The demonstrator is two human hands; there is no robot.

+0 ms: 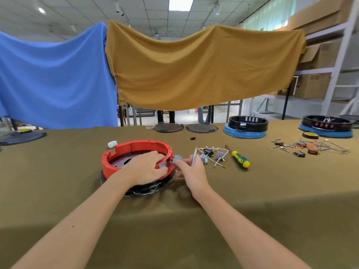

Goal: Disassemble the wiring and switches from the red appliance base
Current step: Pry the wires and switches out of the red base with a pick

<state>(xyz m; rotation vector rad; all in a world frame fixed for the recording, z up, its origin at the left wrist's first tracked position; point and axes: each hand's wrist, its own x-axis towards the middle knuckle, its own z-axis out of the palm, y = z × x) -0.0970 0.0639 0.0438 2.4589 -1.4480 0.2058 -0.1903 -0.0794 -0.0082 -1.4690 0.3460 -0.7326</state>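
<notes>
The table [252, 200] is spread with olive cloth, and the red base [136, 150] sits on it under my left hand [146, 167]. That hand lies over the near right rim, fingers curled together and pressing on a grey switch [162, 165] set in the wall. My right hand [191, 169] is just outside the rim, thumb and forefinger pinched on a second grey switch [177, 159] that is already clear of the wall, with a thin flat piece upright between my other fingers; I cannot tell what that piece is.

The risks, as I judge them: if I pull the free switch hard while its leads are hooked inside, a terminal may tear or a wire snap. If my left thumb slips off the seated switch, the base could skid on the cloth. Pushing that switch crooked could jam or crack its clips.

Inside the base I see a dark floor with holes; my hand hides any wiring there. Just beyond my right fingers lies a small pile of switches and white wires [211, 155], then the screwdriver [240, 159].
</notes>
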